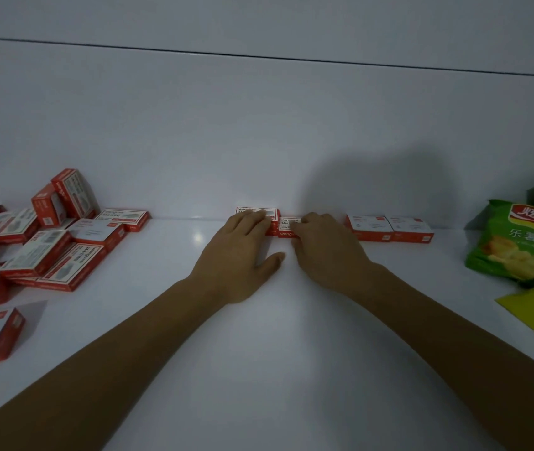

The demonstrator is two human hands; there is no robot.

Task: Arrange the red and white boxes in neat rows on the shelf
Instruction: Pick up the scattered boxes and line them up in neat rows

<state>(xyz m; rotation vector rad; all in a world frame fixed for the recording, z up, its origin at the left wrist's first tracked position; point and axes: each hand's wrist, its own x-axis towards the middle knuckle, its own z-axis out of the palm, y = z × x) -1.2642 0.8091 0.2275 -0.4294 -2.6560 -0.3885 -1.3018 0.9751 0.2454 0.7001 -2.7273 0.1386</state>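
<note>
Centre frame, your left hand (pixel 243 255) presses flat on one box (pixel 252 211), your right hand (pixel 327 252) grips the next box (pixel 287 222); likely next, slide both right against the placed pair (pixel 371 224).

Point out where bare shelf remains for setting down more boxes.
Bare white shelf lies between the jumbled red and white cardboard boxes and the left hand, and between the two placed boxes and the green crisp bag. The left end is crowded.
</note>
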